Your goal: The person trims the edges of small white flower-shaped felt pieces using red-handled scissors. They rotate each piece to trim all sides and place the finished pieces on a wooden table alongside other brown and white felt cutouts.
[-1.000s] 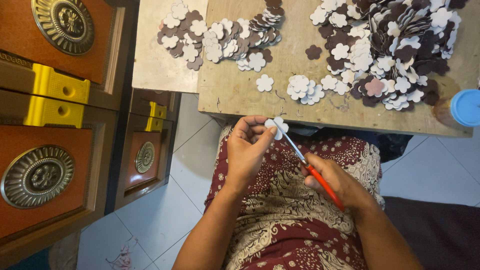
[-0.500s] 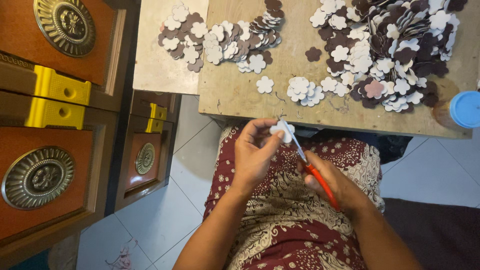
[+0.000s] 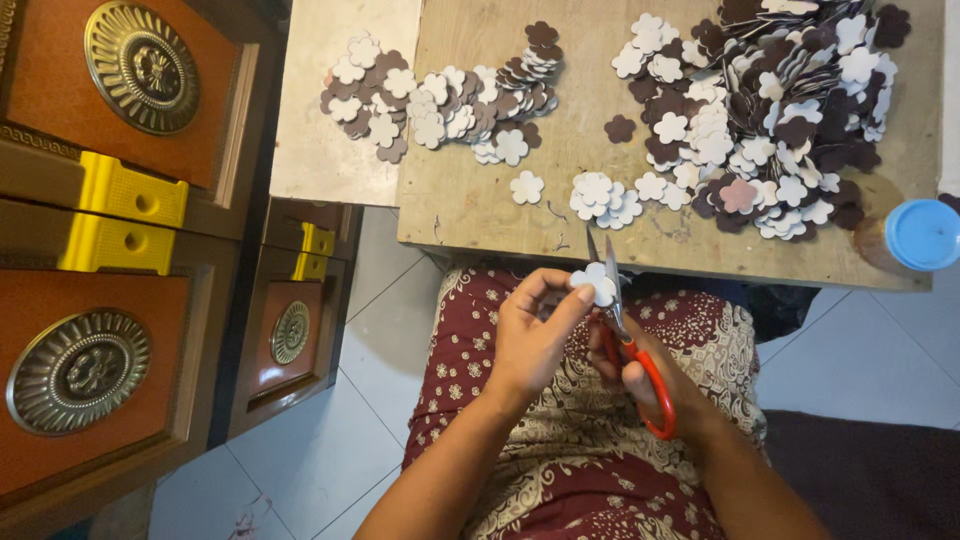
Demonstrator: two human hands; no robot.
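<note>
Since the earlier frames, both hands have risen slightly toward the table edge, and the small white flower-shaped cutout now sits higher, turned between the blades. It is pinched between the thumb and fingertips of the left hand, held above the lap just below the table's near edge. Orange-handled scissors with thin steel blades meet the cutout on its right side, blades pointing up and nearly together. The right hand grips the handles, fingers curled through and around the orange loops.

Beneath the hands lies a maroon patterned cloth over the lap. On the worn wooden table sit a large heap of white and dark brown flower cutouts, a small white cluster near the edge, and another mixed pile to the left. At the right edge is a round blue lid. Left of the table stand reddish-brown wooden panels with round brass medallions and yellow plastic brackets.
</note>
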